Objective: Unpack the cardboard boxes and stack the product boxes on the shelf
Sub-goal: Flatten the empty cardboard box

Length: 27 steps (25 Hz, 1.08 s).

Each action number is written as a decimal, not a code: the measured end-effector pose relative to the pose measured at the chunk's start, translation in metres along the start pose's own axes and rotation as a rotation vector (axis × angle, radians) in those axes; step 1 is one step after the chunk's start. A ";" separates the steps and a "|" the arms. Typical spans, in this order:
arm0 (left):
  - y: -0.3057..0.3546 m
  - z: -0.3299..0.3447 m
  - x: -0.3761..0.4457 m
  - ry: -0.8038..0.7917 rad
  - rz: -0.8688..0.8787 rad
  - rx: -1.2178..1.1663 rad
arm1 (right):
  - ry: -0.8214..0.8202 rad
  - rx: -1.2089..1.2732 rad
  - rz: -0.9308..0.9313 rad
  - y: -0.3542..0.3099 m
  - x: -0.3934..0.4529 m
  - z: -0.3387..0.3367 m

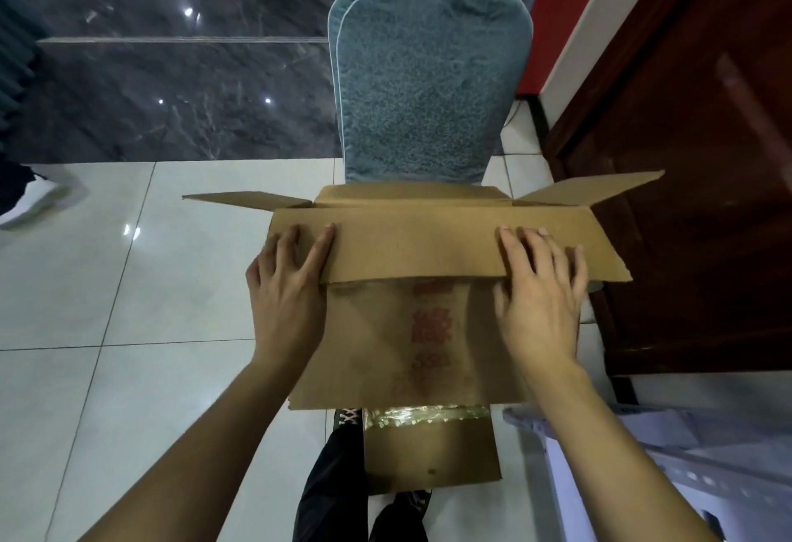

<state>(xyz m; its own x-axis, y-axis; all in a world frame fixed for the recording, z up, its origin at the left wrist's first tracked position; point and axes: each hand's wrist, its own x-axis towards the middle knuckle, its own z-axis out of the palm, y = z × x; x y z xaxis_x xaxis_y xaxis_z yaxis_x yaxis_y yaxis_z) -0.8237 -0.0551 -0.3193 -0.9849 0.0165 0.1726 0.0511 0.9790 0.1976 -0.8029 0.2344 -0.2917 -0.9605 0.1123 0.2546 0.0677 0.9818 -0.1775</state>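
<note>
Hands first: left hand and right hand lie flat with straight fingers, pressing the cardboard box's near flap down, gripping nothing; box sits against the blue chair; still the opening step, next reach inside; red print's too blurry to read.

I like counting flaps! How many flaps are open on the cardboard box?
3 show: the near flap folded toward the person under both hands, the left flap sticking out sideways, the right flap sticking out sideways. A far flap may hide against the chair.
</note>
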 end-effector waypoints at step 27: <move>-0.003 0.057 -0.124 -0.296 -0.253 -0.150 | -0.603 0.103 0.178 0.011 -0.109 0.073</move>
<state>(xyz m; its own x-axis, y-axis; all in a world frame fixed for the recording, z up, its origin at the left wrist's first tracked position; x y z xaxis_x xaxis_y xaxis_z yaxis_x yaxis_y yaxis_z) -0.7111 -0.0488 -0.3969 -0.9734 -0.1416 -0.1804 -0.1968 0.9194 0.3406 -0.7169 0.2222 -0.3906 -0.9221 0.1370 -0.3618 0.2428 0.9330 -0.2655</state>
